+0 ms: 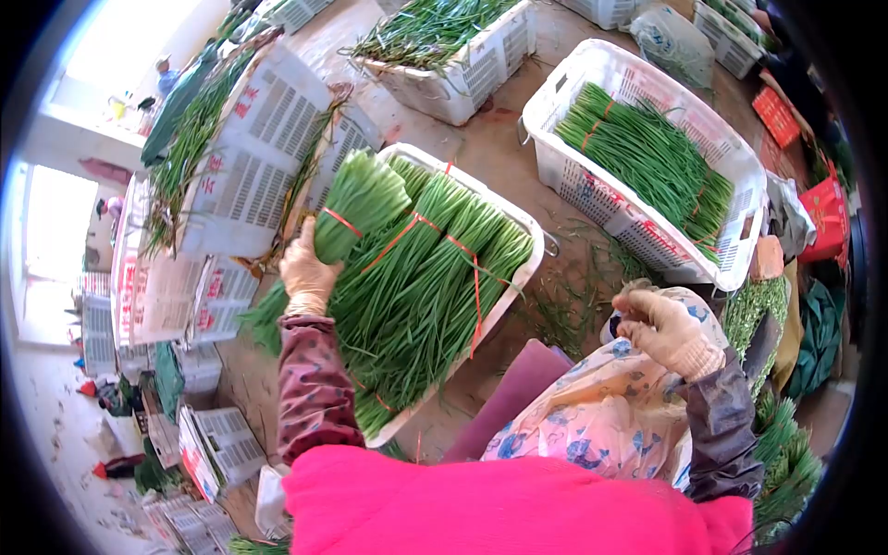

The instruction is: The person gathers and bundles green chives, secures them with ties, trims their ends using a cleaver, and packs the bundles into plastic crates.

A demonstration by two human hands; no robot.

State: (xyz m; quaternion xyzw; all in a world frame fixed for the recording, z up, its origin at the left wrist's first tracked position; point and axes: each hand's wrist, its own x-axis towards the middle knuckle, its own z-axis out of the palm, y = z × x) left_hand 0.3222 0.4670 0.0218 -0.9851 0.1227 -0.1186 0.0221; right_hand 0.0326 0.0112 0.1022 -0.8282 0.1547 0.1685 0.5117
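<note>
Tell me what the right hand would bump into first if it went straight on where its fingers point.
Likely the right hand would meet the rim of the nearer white crate holding tied green bundles, beyond some loose green scraps. Its height is unclear, so it might clear the rim.

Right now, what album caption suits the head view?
Left hand holding a red-banded green bundle at a packed white crate.

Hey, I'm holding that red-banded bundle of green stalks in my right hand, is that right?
Not quite, it's the wrong hand: the head view shows your left hand holding that red-banded bundle of green stalks; your right hand is well apart from it.
</note>
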